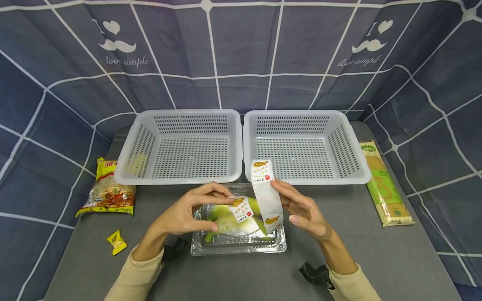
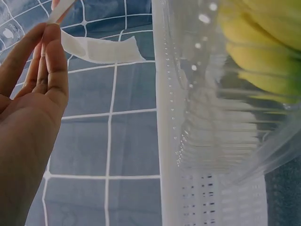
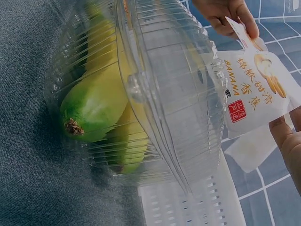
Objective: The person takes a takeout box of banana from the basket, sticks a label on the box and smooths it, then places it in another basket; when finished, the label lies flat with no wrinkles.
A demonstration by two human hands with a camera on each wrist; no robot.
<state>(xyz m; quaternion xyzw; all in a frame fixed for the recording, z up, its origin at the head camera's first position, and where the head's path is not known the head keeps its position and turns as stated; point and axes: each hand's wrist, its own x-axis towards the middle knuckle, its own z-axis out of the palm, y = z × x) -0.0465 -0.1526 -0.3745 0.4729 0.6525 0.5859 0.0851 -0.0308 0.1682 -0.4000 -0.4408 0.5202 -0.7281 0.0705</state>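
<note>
My left hand [image 1: 184, 213] holds the edge of a white banana label [image 1: 242, 209] at its fingertips, over the lid of a clear plastic box [image 1: 241, 249]. In my right hand [image 1: 305, 209] is the long white label strip [image 1: 268, 200], held upright at its right edge by the fingers, the thumb apart from it. Yellow-green bananas [image 3: 94, 110] lie inside the box. The left wrist view shows my left hand [image 2: 37, 94] with fingertips together on white paper [image 2: 106, 51]. From the right wrist, the printed label [image 3: 256, 89] faces the camera.
Two white baskets [image 1: 178, 182] [image 1: 306, 182] stand side by side behind the box. A noodle bag [image 1: 111, 190] and a small yellow packet [image 1: 117, 242] lie left; a long green-yellow package [image 1: 385, 188] lies right. Checked cloth [image 1: 244, 54] hangs behind.
</note>
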